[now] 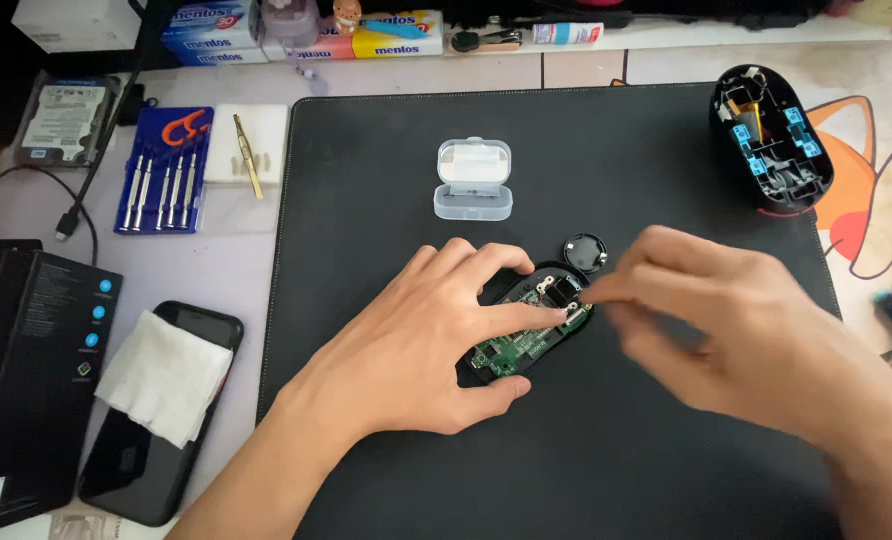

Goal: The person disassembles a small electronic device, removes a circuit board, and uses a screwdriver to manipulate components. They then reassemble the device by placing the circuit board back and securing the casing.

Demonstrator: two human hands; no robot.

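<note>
Steadied by the left hand [416,340]: mouse base [526,335] with exposed green circuit board, clamped between thumb at the near edge and curled fingers at the far edge, index finger laid flat across the board. Lies directly under the left fingertips, on the black mat [566,460].

Approached by the right hand [726,320]: thumb and forefinger pinched close together at the board's right edge, just beside the left index tip. Blurred; cannot tell whether anything small sits in the pinch.

Risks, as judged:
- Bare-finger contact with the board: possible static or smudging of the components.
- Loss of a small part from the pinch: hard to find on a black surface.
- Pressure from the flat index finger: possible strain on the board or its connector.
- Sideways slip of the base if thumb pressure eases while the right fingers pull.

Count:
- Hands: two.
- Mouse base with board: one.
- Round black cap [584,252], just beyond the right fingertips: one.
- Clear hinged case [474,180], open, well beyond the left fingers: one.
- Mouse top shell [771,140], upturned, far beyond the right hand: one.
- Brass tweezers [248,155]: one pair.
- Blue screwdriver set [166,170]: one; drivers inside too small to count surely.
- Phone [156,440] with white cloth [166,375], left of the wrist: one each.
</note>
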